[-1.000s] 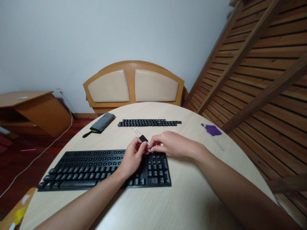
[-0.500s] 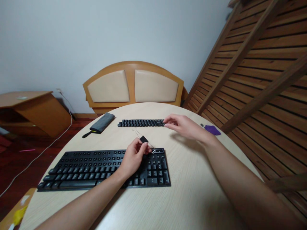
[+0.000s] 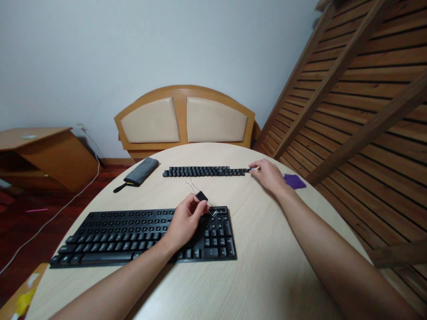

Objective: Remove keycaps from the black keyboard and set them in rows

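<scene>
My left hand [image 3: 187, 218] is closed around a keycap puller [image 3: 202, 196] with a black middle and thin wire loops at both ends. It rests over the right part of a black keyboard [image 3: 110, 246], whose upper rows have bare switches while lower rows carry keycaps. Beyond the keyboard, loose black keycaps [image 3: 196, 171] are lined up in rows on the table. At the right end of these rows my right hand [image 3: 268, 174] pinches a small dark keycap [image 3: 252, 169], partly hidden by the fingers.
The round pale wooden table [image 3: 267, 249] carries a grey pouch [image 3: 143, 171] at the back left and a purple cloth piece [image 3: 294, 181] at the right. A wooden headboard [image 3: 183, 106] stands behind it, and a slatted wooden panel [image 3: 363, 111] leans on the right.
My right hand has moved right along the rows of keycaps, uncovering more of them. My left hand keeps the puller above the keyboard, nearly still.
</scene>
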Available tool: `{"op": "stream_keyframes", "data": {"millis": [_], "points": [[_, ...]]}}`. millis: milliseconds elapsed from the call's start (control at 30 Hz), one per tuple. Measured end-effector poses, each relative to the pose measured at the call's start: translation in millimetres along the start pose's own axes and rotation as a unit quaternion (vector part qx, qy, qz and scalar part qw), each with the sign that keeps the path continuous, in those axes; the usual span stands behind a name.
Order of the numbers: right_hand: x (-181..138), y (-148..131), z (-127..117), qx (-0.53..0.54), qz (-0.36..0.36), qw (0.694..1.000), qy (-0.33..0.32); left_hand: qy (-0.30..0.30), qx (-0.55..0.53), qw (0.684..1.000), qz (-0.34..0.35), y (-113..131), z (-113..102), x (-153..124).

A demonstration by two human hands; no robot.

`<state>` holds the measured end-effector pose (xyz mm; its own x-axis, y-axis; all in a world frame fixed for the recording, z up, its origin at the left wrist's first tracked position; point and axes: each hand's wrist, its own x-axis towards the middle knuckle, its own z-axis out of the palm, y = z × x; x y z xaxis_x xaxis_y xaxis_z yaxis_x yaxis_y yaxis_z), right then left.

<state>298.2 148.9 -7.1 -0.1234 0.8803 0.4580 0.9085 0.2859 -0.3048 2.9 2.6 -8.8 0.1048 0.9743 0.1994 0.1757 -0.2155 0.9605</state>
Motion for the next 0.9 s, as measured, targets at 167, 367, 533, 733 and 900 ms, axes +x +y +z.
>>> {"op": "stream_keyframes", "data": {"millis": [167,367,533,733,900], "points": [[-6.2,5.1,11.3,-0.029,0.001,0.999,-0.024,-0.007,0.005,1.000,-0.001,-2.4,-0.6,0.1],[-6.9,4.2,20.5,-0.054,-0.013,0.998,-0.039,-0.008,0.004,1.000,-0.006,-4.0,0.0,-0.7],[-8.5,1.2,23.6,-0.062,-0.016,0.997,-0.034,-0.012,-0.003,1.000,-0.008,-5.6,-0.3,-0.5],[-8.7,-0.9,24.3,-0.032,-0.006,0.999,-0.032,-0.012,0.005,1.000,-0.010,-3.3,0.1,-0.3],[-8.0,-0.2,24.2,-0.009,0.008,0.999,-0.031,-0.013,0.010,1.000,-0.011,-4.5,-0.2,-0.1]]}}
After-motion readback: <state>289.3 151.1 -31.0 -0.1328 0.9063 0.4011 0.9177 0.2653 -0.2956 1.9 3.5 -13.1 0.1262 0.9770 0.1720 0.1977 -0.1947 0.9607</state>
